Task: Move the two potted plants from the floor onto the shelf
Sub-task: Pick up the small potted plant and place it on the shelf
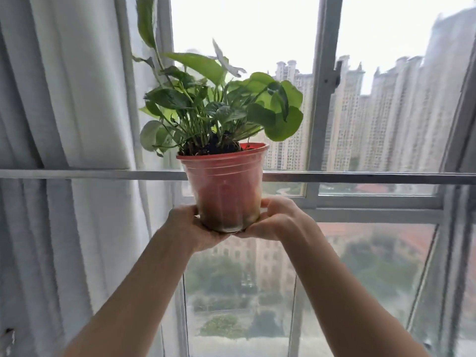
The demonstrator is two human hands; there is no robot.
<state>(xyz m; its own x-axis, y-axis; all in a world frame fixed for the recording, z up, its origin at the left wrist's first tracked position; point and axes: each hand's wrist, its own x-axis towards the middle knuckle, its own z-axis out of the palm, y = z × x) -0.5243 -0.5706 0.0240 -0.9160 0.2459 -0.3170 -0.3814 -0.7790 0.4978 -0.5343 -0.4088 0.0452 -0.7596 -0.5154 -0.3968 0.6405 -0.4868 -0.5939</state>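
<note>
The window (373, 124) fills the view, tall apartment towers (386, 112) beyond the glass, and everything here reads off that window. A pale curtain (64, 124) hangs down the window's left side. A horizontal rail (360, 177) crosses in front of the window at mid-height. Up in front of the glass, left of the window's centre post, there's the potted plant (221, 186), a red plastic pot standing upright with broad green leaves (213, 104) spreading above the rail and dark soil at the rim. It's held aloft, its base below the rail line, touching no surface. The left hand (190, 225) cups the pot's base from the left, fingers curled under it; the right hand (270, 220) wraps the base from the right, thumb against the pot's side. Both hands grip it, close together beneath the pot.
</note>
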